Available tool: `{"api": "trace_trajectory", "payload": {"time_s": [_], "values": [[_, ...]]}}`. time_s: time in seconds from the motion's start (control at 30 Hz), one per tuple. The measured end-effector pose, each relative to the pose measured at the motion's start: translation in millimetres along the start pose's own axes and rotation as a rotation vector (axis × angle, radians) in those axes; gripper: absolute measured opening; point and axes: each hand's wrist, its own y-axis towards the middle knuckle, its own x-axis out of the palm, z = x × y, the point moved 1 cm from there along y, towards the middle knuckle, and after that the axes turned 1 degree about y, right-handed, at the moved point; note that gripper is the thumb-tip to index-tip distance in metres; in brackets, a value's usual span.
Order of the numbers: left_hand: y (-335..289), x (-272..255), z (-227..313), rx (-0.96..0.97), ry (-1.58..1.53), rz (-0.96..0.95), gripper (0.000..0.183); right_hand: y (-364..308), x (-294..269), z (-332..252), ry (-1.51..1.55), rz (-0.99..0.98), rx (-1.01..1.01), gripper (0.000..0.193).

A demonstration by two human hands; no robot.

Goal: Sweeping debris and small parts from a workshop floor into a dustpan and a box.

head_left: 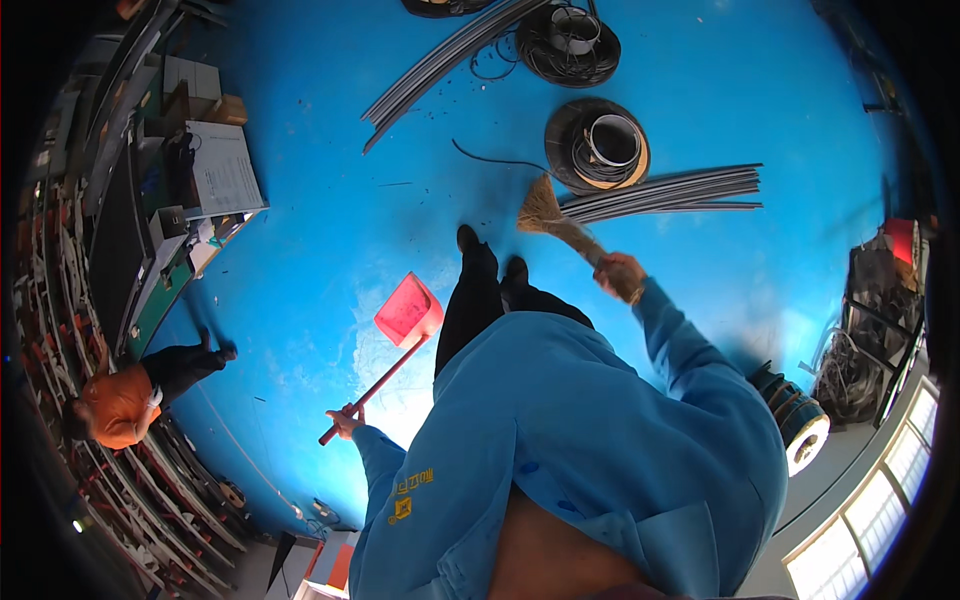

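My left hand point(346, 422) is closed round the handle of a red long-handled dustpan point(408, 310), which is out to the left of my legs. In my right hand point(622, 275) I grip a straw hand broom point(560, 222) by its handle. The broom's bristles spread ahead of my feet, close to the near end of a bundle of grey strips point(680, 192). A thin black strand point(495, 158) curves over the blue floor just beyond the bristles. Small dark bits lie scattered on the floor ahead.
Coiled black cable on a reel point(612, 140) lies ahead, with another coil point(570, 45) and long grey strips point(440, 72) farther off. At left are a workbench point(225, 165) with boxes and a person in orange point(122, 410). Spools point(795, 415) stand at right.
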Motion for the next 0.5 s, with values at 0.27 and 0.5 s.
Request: {"api": "trace_trajectory", "payload": {"time_s": [0.27,0.5], "values": [[9,47,3,-0.003,0.110,-0.047,0.042,-16,13,56,-0.026,0.186,0.110,0.032],[21,121,12,0.042,0.237,-0.154,0.043,-40,83,52,-0.490,0.299,-0.072,0.035]]}}
